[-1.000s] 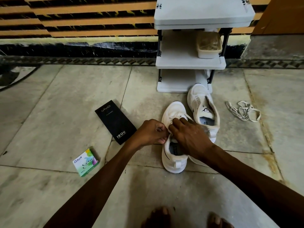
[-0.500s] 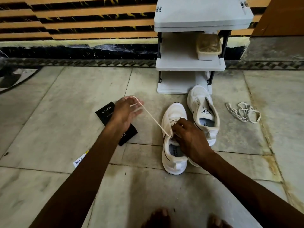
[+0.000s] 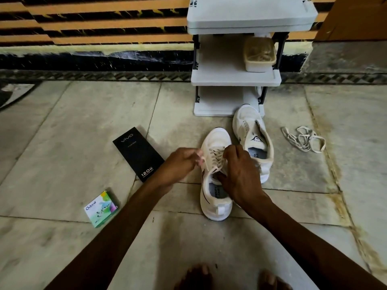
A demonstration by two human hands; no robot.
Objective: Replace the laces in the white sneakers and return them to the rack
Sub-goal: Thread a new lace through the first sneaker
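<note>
Near sneaker [image 3: 215, 141] white, dark stripe on side, cream lace [image 3: 216, 155]. Far sneaker [image 3: 247, 118] white, beige lining, black logo on tongue. Loose laces [image 3: 303, 139] at right off-white. Rack [image 3: 234, 78] pale grey shelves, black posts; tub [image 3: 259, 66] on it cream. Phone box [image 3: 136, 151] black, white "120W" print. Small box [image 3: 102, 208] lower left green and white, purple patch. Floor [image 3: 83, 143] grey-beige stone tiles, rusty stains at right. Wall [image 3: 94, 21] up top orange and black stripes, yellow flecks; border strip [image 3: 104, 75] below it grey-black zigzag.

A lived-in home: worn stone-tile floor [image 3: 62, 132], a small white plastic shoe rack [image 3: 234, 79] against a striped wall [image 3: 94, 21], an Odonil freshener box [image 3: 102, 208] and a vivo phone box [image 3: 138, 153] lying on the floor.
</note>
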